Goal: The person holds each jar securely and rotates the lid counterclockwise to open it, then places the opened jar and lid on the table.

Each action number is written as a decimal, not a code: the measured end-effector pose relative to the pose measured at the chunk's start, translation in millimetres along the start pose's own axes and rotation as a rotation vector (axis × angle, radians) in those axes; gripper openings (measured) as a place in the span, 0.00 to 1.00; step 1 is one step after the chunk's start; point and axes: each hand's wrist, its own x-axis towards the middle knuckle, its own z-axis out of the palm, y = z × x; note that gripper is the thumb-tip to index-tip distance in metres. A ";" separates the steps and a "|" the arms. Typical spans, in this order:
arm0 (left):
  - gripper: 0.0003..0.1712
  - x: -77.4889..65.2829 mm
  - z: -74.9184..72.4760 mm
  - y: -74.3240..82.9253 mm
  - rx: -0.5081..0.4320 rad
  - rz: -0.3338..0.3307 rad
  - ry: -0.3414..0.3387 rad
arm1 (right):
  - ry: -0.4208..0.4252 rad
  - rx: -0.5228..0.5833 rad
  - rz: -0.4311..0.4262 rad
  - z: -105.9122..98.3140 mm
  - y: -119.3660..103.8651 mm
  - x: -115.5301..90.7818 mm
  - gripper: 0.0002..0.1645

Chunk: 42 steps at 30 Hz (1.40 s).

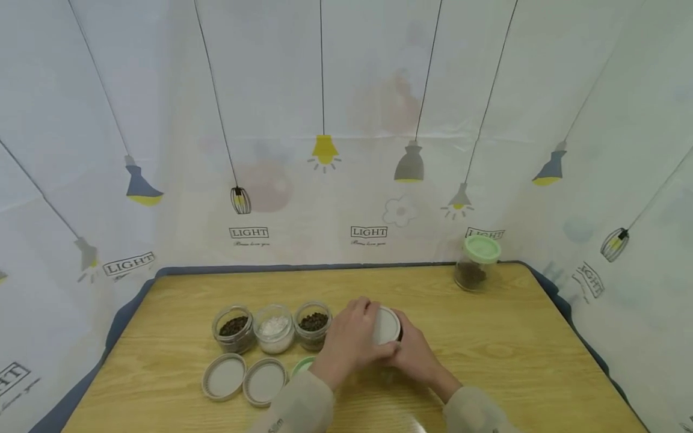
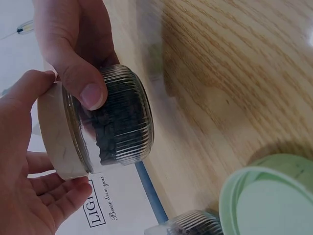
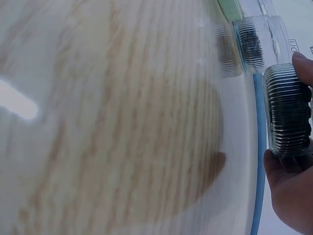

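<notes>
Above the table, my right hand (image 1: 415, 355) grips a ribbed glass jar (image 2: 122, 117) with dark contents. My left hand (image 1: 352, 337) curls its fingers and thumb round the jar's white lid (image 1: 387, 326), which sits on the jar's mouth. In the left wrist view the jar is tilted, its lid toward the left palm, and the right thumb presses the glass. The right wrist view shows the jar's base (image 3: 286, 110) between the right fingers and thumb. To the left stand uncovered jars: one with dark bits (image 1: 234, 328), one with white grains (image 1: 274, 328), another with dark bits (image 1: 313, 325).
Two pale lids (image 1: 224, 377) lie in front of the uncovered jars, beside a green lid (image 1: 303, 364) partly hidden by the left arm. A jar with a green lid (image 1: 477, 264) stands at the table's back right. Printed sheeting (image 1: 303, 240) rises behind the wooden table (image 1: 514, 355).
</notes>
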 end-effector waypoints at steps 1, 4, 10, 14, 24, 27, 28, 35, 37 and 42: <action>0.47 -0.2 0.1 -0.3 0.005 0.001 0.006 | -0.001 0.001 -0.001 0.1 0.2 0.3 0.53; 0.51 -1.0 -0.8 -1.5 0.006 0.008 -0.009 | -0.002 0.002 -0.012 -0.6 0.8 0.6 0.53; 0.57 -1.2 -8.1 -7.7 -0.087 0.117 -0.083 | 0.002 0.000 -0.034 -4.6 1.0 0.2 0.52; 0.51 2.9 -15.5 -14.2 -0.134 0.257 -0.123 | -0.016 0.003 -0.021 -6.7 -0.9 -0.2 0.55; 0.50 14.5 -31.1 -20.2 -0.226 0.336 -0.307 | -0.066 0.013 0.015 -6.4 -5.2 1.0 0.56; 0.51 17.6 -30.7 -20.8 -0.239 0.332 -0.343 | -0.064 0.006 0.023 -6.0 -5.3 1.0 0.56; 0.50 18.5 -30.1 -20.9 -0.243 0.326 -0.357 | -0.067 0.007 0.028 -5.9 -5.1 0.9 0.56; 0.48 21.4 -28.1 -22.0 -0.223 0.308 -0.363 | -0.082 0.012 0.032 -6.6 -2.7 -0.6 0.55; 0.46 20.7 -27.9 -21.8 -0.211 0.290 -0.346 | -0.087 0.024 0.034 -7.1 -2.5 -1.4 0.56; 0.42 17.3 -22.8 -19.0 -0.137 0.229 -0.260 | -0.076 0.024 0.028 -6.1 -1.7 -2.0 0.59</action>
